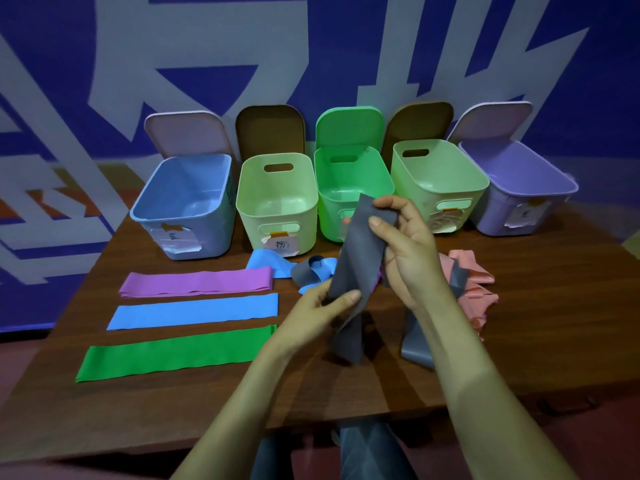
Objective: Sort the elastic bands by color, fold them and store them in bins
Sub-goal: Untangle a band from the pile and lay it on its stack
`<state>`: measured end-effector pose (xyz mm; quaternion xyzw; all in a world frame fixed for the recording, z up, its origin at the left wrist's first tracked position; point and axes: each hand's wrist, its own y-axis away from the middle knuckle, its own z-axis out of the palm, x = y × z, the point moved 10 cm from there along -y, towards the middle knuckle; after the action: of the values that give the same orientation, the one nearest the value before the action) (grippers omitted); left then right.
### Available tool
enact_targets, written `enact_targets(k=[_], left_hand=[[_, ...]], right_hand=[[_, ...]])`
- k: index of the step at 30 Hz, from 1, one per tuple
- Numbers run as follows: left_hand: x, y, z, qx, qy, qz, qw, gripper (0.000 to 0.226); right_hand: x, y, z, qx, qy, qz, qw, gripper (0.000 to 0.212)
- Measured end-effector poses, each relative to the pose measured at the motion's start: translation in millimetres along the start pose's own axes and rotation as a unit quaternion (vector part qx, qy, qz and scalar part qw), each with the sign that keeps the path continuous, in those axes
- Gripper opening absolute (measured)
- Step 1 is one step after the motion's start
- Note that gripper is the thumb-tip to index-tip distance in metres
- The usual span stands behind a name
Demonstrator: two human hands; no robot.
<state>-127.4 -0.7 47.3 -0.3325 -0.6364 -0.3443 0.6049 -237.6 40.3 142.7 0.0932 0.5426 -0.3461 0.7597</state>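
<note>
Both hands hold a grey elastic band (360,258) up above the table's middle. My right hand (405,247) pinches its top end and my left hand (325,306) grips its lower part; the band's tail hangs down to the table. On the left lie three flat bands: purple (197,282), blue (194,311) and green (173,353). Behind my hands sits a tangle of blue and grey bands (304,270), and to the right a pile of pink bands (474,289). Along the back stand several open bins: blue (162,206), pale green (277,199), green (349,181), pale green (440,174), purple (519,188).
The wooden table (554,323) ends at a front edge just before my lap, with bare wood at the front left and right. Bin lids lean against the blue patterned wall behind. Paper labels are taped to the bin fronts.
</note>
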Motion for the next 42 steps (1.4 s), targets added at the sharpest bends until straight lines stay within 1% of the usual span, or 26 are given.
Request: enact_targets(k=[2,3,5,7,9,11,12,13,14,15,16,18,20,22,23,25,26,27,29,31,32,34,36,37,40,42], left_hand=[[-2.5,-8.2,-14.0,0.032,-0.035,0.002,0.999,0.010],[-3.5,-12.6,-22.7,0.045,-0.068,-0.001,0.997,0.007],[-7.2,-22.0,-37.9,0.058,-0.171,-0.005,0.984,0.013],[-16.4,-25.6,-52.9,0.075,-0.252,-0.025,0.964,0.019],[-28.9,-20.4,-67.0,0.104,-0.236,-0.076,0.963,0.021],[-35.1,-13.1,-75.9,0.138,-0.190,-0.111,0.966,0.018],[-34.5,-8.4,-81.1,0.161,-0.144,-0.122,0.969,0.015],[-36.4,-4.6,-84.0,0.178,-0.064,-0.141,0.972,0.014],[-37.0,-0.7,-81.6,0.182,0.050,-0.165,0.968,0.016],[-38.7,1.8,-77.1,0.171,0.165,-0.187,0.953,0.019],[-36.9,3.3,-72.3,0.154,0.256,-0.197,0.934,0.021],[-24.7,2.9,-68.4,0.113,0.385,-0.183,0.898,0.023],[-10.5,1.1,-71.6,0.089,0.448,-0.144,0.878,0.034],[0.3,-0.4,-78.3,0.075,0.461,-0.109,0.877,0.020],[0.7,0.0,-83.5,0.079,0.465,-0.102,0.876,0.018],[1.9,0.6,-88.6,0.074,0.453,-0.112,0.882,0.023],[0.9,0.6,-91.4,0.074,0.445,-0.120,0.884,0.031],[-3.4,0.1,-96.2,0.081,0.443,-0.127,0.884,0.045],[-11.5,1.9,-99.7,0.090,0.448,-0.145,0.877,0.067],[-12.5,3.3,-101.1,0.094,0.449,-0.137,0.878,0.073],[-9.5,4.4,-100.9,0.098,0.440,-0.126,0.884,0.069],[-4.5,7.5,-103.8,0.118,0.381,-0.115,0.910,0.043],[-4.2,10.0,-117.1,0.177,0.292,-0.119,0.932,0.012],[-3.3,11.6,-126.9,0.213,0.248,-0.115,0.938,0.004],[2.6,15.8,-155.0,0.289,0.156,-0.088,0.941,0.004],[7.1,18.2,-164.8,0.305,0.132,-0.067,0.941,0.004]], right_hand=[[-8.3,-7.3,-0.8,0.022,0.000,-0.021,1.000,0.022],[-12.5,-10.0,-0.7,0.031,-0.021,-0.023,0.999,0.021],[-18.1,-16.3,-1.0,0.038,-0.085,-0.017,0.996,0.025],[-25.8,-22.2,-1.6,0.039,-0.108,-0.024,0.993,0.027],[-27.9,-28.0,-7.4,0.052,-0.111,-0.027,0.992,0.028],[-28.2,-32.0,-13.7,0.071,-0.121,-0.021,0.990,0.027],[-28.3,-34.4,-16.8,0.078,-0.128,-0.021,0.988,0.027],[-29.5,-36.6,-19.7,0.085,-0.132,-0.025,0.987,0.026],[-30.6,-38.5,-22.4,0.093,-0.136,-0.028,0.986,0.026],[-31.0,-39.8,-25.5,0.106,-0.138,-0.029,0.984,0.026],[-29.6,-41.0,-29.6,0.124,-0.139,-0.028,0.982,0.026],[-24.3,-42.5,-38.9,0.157,-0.134,-0.024,0.978,0.027],[-17.5,-43.1,-48.5,0.184,-0.130,-0.014,0.974,0.027],[-8.3,-42.2,-58.6,0.213,-0.126,0.009,0.969,0.026],[-5.1,-40.8,-62.4,0.222,-0.122,0.019,0.967,0.026],[-1.7,-38.2,-68.8,0.231,-0.112,0.023,0.966,0.026],[-0.5,-37.2,-71.5,0.233,-0.104,0.022,0.967,0.027],[0.9,-36.0,-74.1,0.236,-0.096,0.022,0.967,0.027],[4.8,-33.8,-78.2,0.242,-0.079,0.022,0.967,0.028],[8.0,-32.8,-81.6,0.244,-0.058,0.012,0.968,0.028],[8.9,-32.6,-83.1,0.243,-0.044,0.005,0.969,0.028],[9.9,-30.9,-87.0,0.243,-0.004,-0.004,0.970,0.028],[10.5,-29.6,-91.8,0.247,0.041,-0.006,0.968,0.028],[11.1,-29.0,-92.9,0.246,0.057,-0.005,0.967,0.028],[16.3,-28.5,-90.2,0.237,0.097,-0.008,0.967,0.027],[19.9,-27.9,-86.6,0.233,0.119,-0.016,0.965,0.027]])
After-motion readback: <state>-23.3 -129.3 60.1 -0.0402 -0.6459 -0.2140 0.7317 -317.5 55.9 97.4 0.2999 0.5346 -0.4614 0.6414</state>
